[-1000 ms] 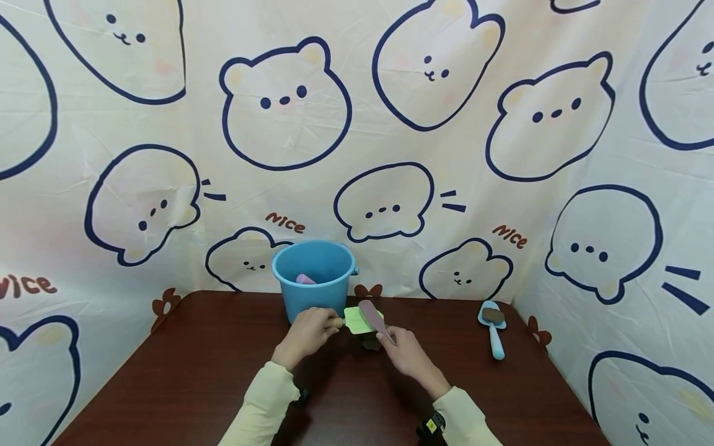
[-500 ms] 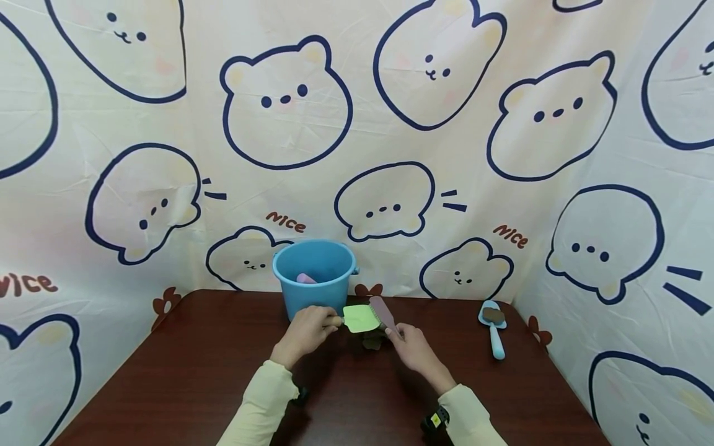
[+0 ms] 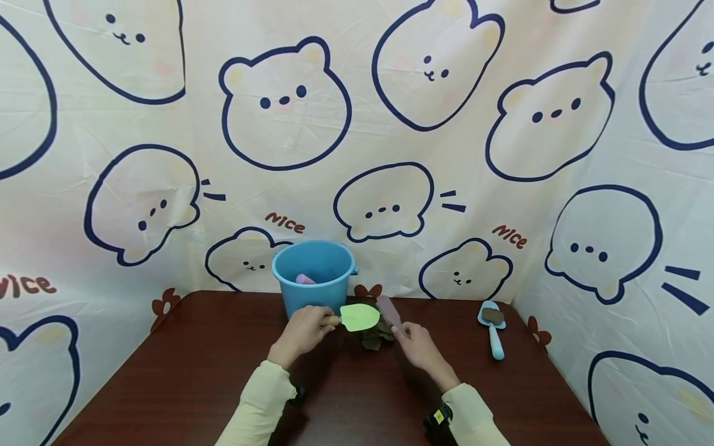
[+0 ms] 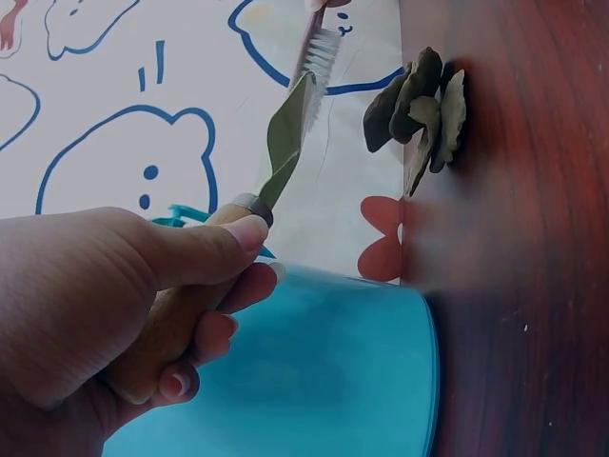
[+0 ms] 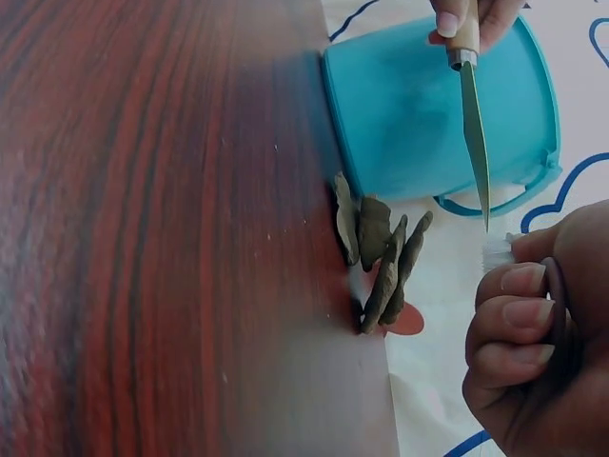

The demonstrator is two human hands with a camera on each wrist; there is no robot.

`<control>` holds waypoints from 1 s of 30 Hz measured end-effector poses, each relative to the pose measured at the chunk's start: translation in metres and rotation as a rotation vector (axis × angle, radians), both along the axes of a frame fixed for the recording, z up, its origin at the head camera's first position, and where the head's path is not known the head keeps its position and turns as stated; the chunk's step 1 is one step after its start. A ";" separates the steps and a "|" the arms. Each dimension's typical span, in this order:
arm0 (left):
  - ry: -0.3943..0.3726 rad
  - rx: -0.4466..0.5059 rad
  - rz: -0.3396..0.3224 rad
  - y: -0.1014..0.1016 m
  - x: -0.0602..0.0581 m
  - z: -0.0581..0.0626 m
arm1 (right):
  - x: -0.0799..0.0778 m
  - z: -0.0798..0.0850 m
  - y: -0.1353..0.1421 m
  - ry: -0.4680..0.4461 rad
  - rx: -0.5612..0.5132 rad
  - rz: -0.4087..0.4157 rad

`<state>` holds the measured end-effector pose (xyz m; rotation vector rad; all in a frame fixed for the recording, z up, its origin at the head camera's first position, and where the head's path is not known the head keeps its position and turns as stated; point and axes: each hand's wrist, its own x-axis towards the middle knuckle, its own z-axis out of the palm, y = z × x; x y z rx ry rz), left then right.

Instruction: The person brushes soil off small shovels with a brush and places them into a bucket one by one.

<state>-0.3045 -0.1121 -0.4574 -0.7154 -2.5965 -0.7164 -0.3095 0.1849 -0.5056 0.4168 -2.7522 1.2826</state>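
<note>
My left hand [image 3: 304,331] grips the wooden handle of a small trowel with a light green blade [image 3: 359,316], held above the table in front of the bucket. In my right hand [image 3: 421,350] is a mauve brush [image 3: 390,311]; its white bristles [image 4: 322,59] are close by the blade's tip. Below both tools, a small pile of grey-brown, clay-like flakes [image 4: 423,114] sits on the table. A blue bucket [image 3: 313,297] stands upright just behind my left hand, with a pink object [image 3: 305,279] showing inside it.
At the back right of the dark wooden table [image 3: 223,371] lies a light blue toy shovel [image 3: 496,344] with a brown lump [image 3: 493,315] on its scoop. A bear-print cloth [image 3: 385,142] hangs right behind the table and along both sides.
The brush has slid rightward off the trowel's blade to beyond its tip. The blade has turned, showing a more pointed outline, and shifted slightly left. More of the flakes shows.
</note>
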 end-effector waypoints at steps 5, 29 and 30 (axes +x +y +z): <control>-0.004 0.007 -0.002 -0.001 -0.001 0.000 | 0.001 0.003 0.003 -0.002 -0.010 -0.026; -0.202 0.141 -0.090 0.005 -0.008 -0.010 | 0.003 0.019 0.008 0.052 -0.082 -0.049; -0.233 0.164 -0.111 0.005 -0.008 -0.010 | 0.004 0.021 0.007 0.050 -0.087 -0.037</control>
